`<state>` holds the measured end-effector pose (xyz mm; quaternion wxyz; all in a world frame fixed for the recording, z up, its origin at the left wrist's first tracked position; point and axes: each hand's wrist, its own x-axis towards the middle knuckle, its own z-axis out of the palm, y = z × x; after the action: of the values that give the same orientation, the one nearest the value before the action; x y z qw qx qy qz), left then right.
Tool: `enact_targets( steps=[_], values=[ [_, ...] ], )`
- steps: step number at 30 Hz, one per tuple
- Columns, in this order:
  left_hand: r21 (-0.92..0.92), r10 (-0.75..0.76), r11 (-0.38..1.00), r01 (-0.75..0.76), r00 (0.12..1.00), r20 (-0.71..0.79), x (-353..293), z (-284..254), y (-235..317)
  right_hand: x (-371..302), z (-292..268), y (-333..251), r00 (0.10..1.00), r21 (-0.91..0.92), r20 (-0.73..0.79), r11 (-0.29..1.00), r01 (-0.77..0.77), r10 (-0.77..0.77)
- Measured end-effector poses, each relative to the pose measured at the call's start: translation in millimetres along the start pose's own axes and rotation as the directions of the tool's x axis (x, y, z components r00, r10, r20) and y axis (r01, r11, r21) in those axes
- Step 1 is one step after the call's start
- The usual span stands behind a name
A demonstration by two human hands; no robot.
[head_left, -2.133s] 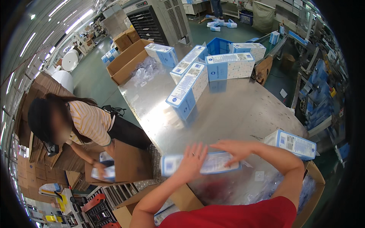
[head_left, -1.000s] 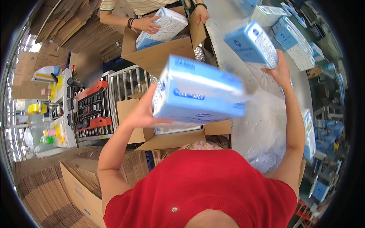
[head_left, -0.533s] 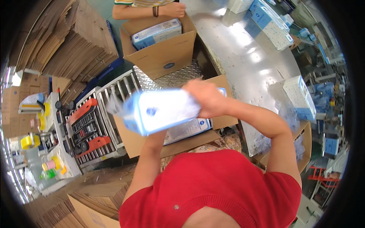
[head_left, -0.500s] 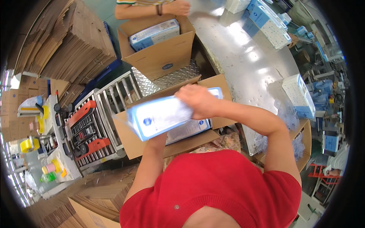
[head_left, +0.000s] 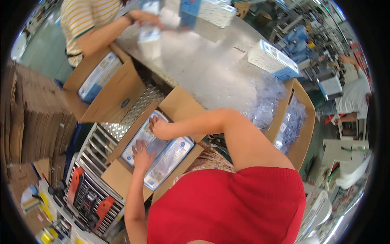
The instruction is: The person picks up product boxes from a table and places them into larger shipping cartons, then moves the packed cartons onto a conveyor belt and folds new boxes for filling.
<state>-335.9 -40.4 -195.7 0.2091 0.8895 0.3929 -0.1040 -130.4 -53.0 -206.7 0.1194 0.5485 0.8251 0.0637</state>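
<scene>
An open cardboard carton (head_left: pixel 181 104) is in front of me, with two white-and-blue packs lying side by side in it. My left hand (head_left: pixel 143 157) rests with fingers spread on the far pack (head_left: pixel 137 140), towards its near-left end. Near that pack's other end, my right hand (head_left: pixel 161 128) lies on top, fingers stretched over it. The near pack (head_left: pixel 170 162) fills the side of the carton closest to my body. Neither hand is closed around anything.
A second open carton (head_left: pixel 118 95) with one pack stands at the upper left, beside a co-worker in a striped shirt (head_left: pixel 91 18). The metal table (head_left: pixel 203 61) bears more packs and clear plastic bags (head_left: pixel 264 97). Stacked flat cardboard (head_left: pixel 36 118) and a roller conveyor (head_left: pixel 95 148) are left.
The pack that my right hand held above the carton is now down inside it, and both hands lie on top. My view has turned rightward. The co-worker's arm now reaches over the table.
</scene>
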Motion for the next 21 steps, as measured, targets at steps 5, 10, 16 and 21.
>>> enact_targets(
  steps=[5, 10, 16, 21],
  values=[
    [0.212, -0.01, 0.974, -0.074, 0.929, 0.37, 42.6, 98.2, -47.8, 34.2, 120.3, -1.8, 0.916, 0.328, 0.331, 0.938, 0.112, -0.225],
    [0.007, -0.054, 0.998, 0.058, 0.862, 0.504, 72.9, 87.3, -45.2, -7.9, -4.2, 61.9, 0.951, 0.831, -0.276, 0.463, 0.308, -0.137],
    [-0.221, 0.396, 0.893, -0.391, 0.918, -0.023, 25.1, -4.4, 66.7, -218.2, 12.6, 254.1, 0.399, 0.553, -0.277, 0.485, -0.677, 0.874],
    [-0.272, 0.403, 0.886, -0.376, 0.914, 0.049, 20.1, 24.3, 105.5, -333.1, 79.5, 283.0, 0.286, 0.212, -0.026, 0.285, -0.935, 0.958]
  ],
)
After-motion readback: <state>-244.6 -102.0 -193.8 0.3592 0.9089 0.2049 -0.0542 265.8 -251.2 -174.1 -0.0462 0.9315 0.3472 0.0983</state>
